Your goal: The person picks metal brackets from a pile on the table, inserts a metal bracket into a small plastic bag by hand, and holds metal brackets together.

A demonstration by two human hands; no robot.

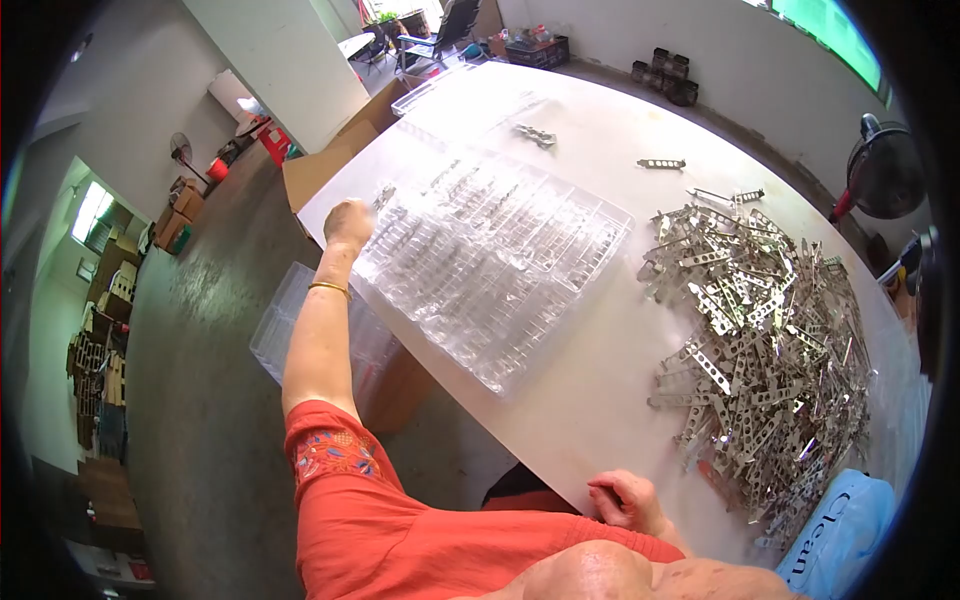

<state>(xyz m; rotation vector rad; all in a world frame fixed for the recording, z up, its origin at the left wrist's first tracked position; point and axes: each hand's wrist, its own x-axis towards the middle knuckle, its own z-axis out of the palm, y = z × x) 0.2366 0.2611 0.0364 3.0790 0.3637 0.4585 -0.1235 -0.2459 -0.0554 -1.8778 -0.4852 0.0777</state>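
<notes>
My left hand [348, 224] is closed at the left edge of a clear plastic tray [590, 205]; its fingertips are blurred, and anything between them is hidden. Just beyond it, a small metal piece [383, 197] shows by the tray's edge. Rows of parts in clear wrapping fill the tray's narrow slots. My right hand [630, 500] rests at the table's near edge with its fingers curled in, and nothing shows in it. To its right spreads a large heap of flat, perforated metal strips [760, 350].
On the white table [580, 400] lie a few stray metal pieces [660, 163]. A blue plastic bag [840, 525] is at the near right. Another clear tray [285, 315] sits below the left edge, near a cardboard box [315, 175]. A black fan [885, 170] stands at the right.
</notes>
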